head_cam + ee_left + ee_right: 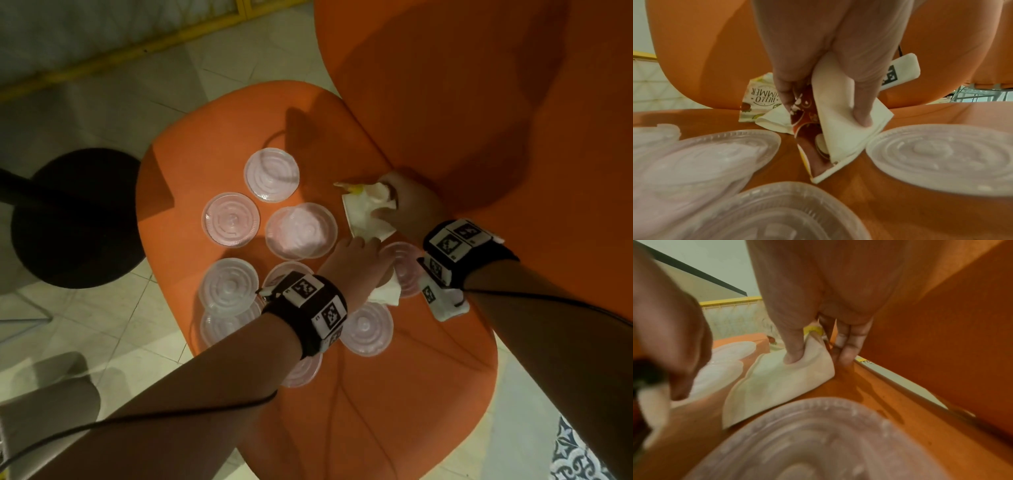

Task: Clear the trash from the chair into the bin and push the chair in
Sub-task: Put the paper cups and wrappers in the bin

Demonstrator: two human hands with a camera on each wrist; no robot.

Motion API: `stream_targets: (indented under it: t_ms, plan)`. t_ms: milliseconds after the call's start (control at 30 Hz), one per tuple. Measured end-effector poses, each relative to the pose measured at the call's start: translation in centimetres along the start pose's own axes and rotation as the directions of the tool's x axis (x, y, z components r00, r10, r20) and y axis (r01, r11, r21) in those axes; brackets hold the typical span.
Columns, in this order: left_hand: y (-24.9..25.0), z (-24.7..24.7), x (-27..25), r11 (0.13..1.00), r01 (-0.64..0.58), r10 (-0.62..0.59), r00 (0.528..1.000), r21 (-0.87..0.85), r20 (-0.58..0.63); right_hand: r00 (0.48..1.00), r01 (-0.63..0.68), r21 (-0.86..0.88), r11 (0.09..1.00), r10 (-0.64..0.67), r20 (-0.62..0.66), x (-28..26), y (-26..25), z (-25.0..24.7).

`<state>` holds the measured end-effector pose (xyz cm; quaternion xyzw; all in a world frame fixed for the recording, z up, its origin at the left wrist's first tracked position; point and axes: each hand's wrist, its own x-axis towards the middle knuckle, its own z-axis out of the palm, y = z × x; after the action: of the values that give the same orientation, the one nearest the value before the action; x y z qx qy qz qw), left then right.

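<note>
Paper napkins are limp, light and crush easily: your left hand (818, 68) pinches one napkin (846, 123), your right hand (818, 305) grips another (777, 386) beside the chair (212, 144) backrest; clear lids (230, 219) slip.

Dim warm lighting. Pale tiled floor (102, 113) with diagonal grout lines. Yellow rail (113, 60) along a white patterned panel (68, 31) at top left. Round black pedestal base (73, 219) on the floor at left. Patterned blue-white tile (579, 455) at bottom right.
</note>
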<state>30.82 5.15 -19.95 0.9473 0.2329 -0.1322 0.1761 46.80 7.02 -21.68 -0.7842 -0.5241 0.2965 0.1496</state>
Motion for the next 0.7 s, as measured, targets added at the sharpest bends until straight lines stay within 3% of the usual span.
stream_targets:
  t_ms: [133,233,333,400,500,600,700]
  plan:
    - [-0.6,-0.6,-1.9,0.975,-0.004,-0.02,0.994,-0.224,-0.104,0.999,-0.026,0.0,1.0,0.026,-0.031,-0.3,-0.5,0.2]
    - [-2.4,-1.0,-5.1,0.878,0.07,-0.211,0.945,-0.473,-0.251,0.993,-0.061,0.058,0.996,0.066,-0.098,-0.6,-1.5,0.2]
    - [-5.2,-1.0,-9.7,0.71,0.11,-0.485,0.792,-0.695,-0.37,0.972,-0.057,0.156,0.986,0.091,-0.216,-1.4,-3.5,0.2]
    - [-7.5,-0.1,-13.4,0.552,0.136,-0.657,0.678,-0.822,-0.329,0.959,-0.034,0.286,0.958,0.112,-0.259,-2.8,-6.0,0.5]
    - [-10.1,2.3,-19.7,0.283,0.098,-0.821,0.539,-0.954,-0.188,0.958,0.053,0.414,0.909,0.071,-0.279,-6.1,-11.4,2.3]
    - [-12.3,5.2,-27.0,0.019,0.068,-0.906,0.422,-0.998,0.011,0.987,0.105,0.454,0.885,-0.037,-0.155,-9.3,-17.8,7.6]
    - [-14.0,8.9,-35.0,-0.123,0.1,-0.939,0.31,-0.987,0.149,0.988,0.095,0.483,0.87,-0.143,0.063,-11.6,-24.7,15.4]
